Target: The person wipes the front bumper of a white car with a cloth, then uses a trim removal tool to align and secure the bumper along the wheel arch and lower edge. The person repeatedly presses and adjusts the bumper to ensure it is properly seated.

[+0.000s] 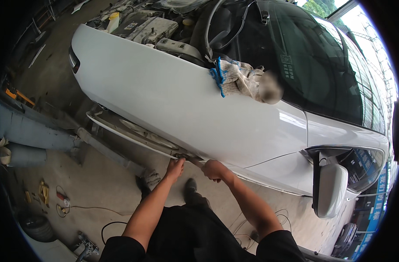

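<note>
Both my hands are closed low beside the white car's fender (164, 96). My left hand (175, 169) is at the end of a curved white strip (129, 139) below the fender; what its fingers grip is too small to make out. Just to the right, my right hand (214, 170) is wrapped round a narrow bar-shaped tool (195, 161). The tool points left toward my left hand, and its end by the body edge is hard to see.
Knitted work gloves (241, 78) with blue cuffs lie on the fender by the windshield. Left of them is the open engine bay (151, 30); a side mirror (332, 190) juts out at right. A grey beam (110, 150), cables and a tire (38, 227) are on the left.
</note>
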A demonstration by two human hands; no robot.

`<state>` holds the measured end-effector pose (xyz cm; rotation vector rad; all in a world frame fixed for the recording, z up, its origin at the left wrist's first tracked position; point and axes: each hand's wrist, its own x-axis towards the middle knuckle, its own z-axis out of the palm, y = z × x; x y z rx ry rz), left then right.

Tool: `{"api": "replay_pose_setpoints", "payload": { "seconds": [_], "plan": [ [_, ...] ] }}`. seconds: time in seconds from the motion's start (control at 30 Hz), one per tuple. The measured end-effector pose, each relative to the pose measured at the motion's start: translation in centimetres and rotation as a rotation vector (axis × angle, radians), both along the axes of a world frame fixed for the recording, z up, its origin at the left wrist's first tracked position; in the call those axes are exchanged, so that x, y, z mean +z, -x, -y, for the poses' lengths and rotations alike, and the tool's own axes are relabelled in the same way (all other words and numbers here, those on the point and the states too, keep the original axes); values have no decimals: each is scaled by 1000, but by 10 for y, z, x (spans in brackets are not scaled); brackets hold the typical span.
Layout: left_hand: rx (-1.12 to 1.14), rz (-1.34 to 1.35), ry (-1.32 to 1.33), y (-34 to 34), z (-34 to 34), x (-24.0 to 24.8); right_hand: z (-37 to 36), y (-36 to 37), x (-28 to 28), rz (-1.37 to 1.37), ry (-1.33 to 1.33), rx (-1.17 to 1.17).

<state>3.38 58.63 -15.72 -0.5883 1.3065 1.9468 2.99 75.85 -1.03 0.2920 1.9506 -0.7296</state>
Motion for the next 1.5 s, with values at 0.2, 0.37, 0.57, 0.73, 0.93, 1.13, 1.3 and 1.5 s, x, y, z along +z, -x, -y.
{"api": "replay_pose_setpoints", "payload": {
  "seconds": [0.2, 0.37, 0.57, 0.73, 0.93, 1.13, 1.3, 1.5],
  "plan": [
    [35, 4, -4, 2, -2, 7, 15, 8, 4, 63, 91, -218],
    [69, -52, 82, -2, -8, 5, 6, -47, -30, -86, 5, -102],
    [38, -43, 76, 0, -6, 11, 1, -88, -42, -619, -298, 32],
    [23, -35, 98, 2, -3, 15, 5, -65, -14, -657, -443, 211],
    [-2, -51, 60, 3, -3, 11, 19, -27, 15, -576, -431, 445],
    [238, 91, 18, 17, 13, 26, 27, -7, 13, -575, -418, 629],
    [156, 41, 35, 19, 24, 25, 27, 13, 18, -617, -414, 727],
    [131, 52, -6, 17, 27, 18, 50, 28, 31, -589, -377, 685]
  ]
}}
